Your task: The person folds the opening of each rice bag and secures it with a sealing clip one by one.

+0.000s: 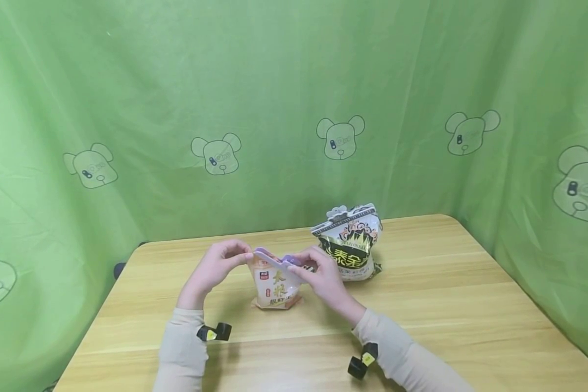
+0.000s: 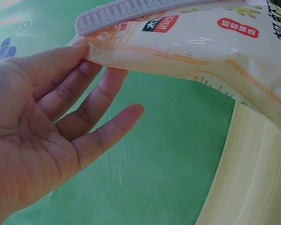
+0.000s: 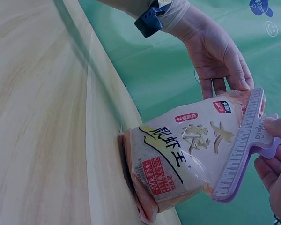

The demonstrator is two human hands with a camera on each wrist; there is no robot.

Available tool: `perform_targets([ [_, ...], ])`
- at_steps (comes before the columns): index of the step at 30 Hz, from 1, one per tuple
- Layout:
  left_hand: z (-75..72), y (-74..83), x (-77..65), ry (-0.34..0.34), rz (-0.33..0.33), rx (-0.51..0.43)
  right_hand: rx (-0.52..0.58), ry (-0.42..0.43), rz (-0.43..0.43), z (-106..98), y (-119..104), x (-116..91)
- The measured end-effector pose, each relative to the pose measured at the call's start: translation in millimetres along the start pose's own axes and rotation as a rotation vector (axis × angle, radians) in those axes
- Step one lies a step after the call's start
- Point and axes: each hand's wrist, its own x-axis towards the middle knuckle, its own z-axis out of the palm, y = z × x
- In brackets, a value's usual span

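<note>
A small white and orange rice bag (image 1: 276, 286) stands upright on the table, its top edge clamped by a purple bag clip (image 3: 241, 145) with a piano-key pattern. My left hand (image 1: 218, 267) pinches the bag's top left corner between thumb and fingers, right at the end of the clip; in the left wrist view its little finger (image 2: 114, 126) extends free below. With thumb and fingers, my right hand (image 1: 325, 275) pinches the clip's handle, as the right wrist view shows (image 3: 278, 159).
Behind and to the right stands a larger black and white bag (image 1: 350, 245), a pale clip (image 1: 343, 215) across its top. The wooden table (image 1: 421, 326) ends at a green curtain (image 1: 274, 109) with printed bear heads. Each wrist carries a black camera.
</note>
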Motion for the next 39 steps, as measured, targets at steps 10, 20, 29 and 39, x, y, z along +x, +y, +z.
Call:
perform_targets([
  [10, 0.3, -0.7, 1.7, -0.007, 0.001, 0.006, 0.008, 0.003, -0.004, 0.8, -1.9, 2.0],
  [20, 1.9, -1.1, 2.9, -0.017, -0.011, 0.014, 0.051, -0.016, 0.067, -0.6, 0.0, 1.8],
  [29, 0.9, -3.7, 4.9, -0.018, -0.016, 0.031, 0.055, -0.034, 0.059, -2.7, 1.9, 2.4],
  [39, -0.1, -11.9, 5.9, -0.021, -0.037, 0.022, 0.084, -0.035, 0.062, -5.2, 4.7, 1.7],
])
